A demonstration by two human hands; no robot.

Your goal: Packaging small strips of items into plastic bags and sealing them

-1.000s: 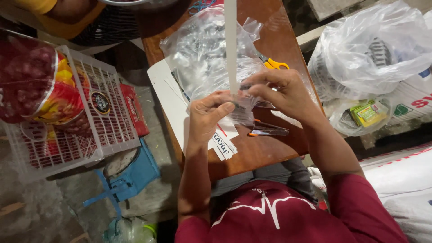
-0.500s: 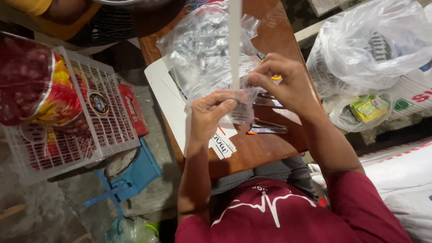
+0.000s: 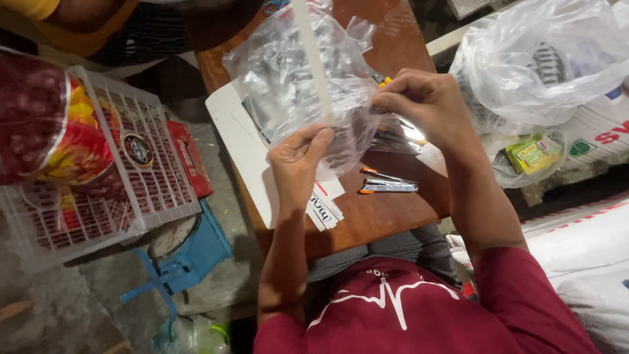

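I see my left hand [image 3: 298,160] and right hand [image 3: 429,105] pinching a small clear bag [image 3: 347,134] above the wooden table [image 3: 380,210], which I judge light, limp and slippery (best gripped at its edges).

Looks like an informal packing spot in a small shop or market stall: worn wooden table [image 3: 393,216] on rough concrete floor [image 3: 59,308], white wire basket [image 3: 151,190] with a red mesh sack of produce [image 3: 39,124], bulging plastic bags [image 3: 537,65] and stacked printed sacks [image 3: 590,255] alongside
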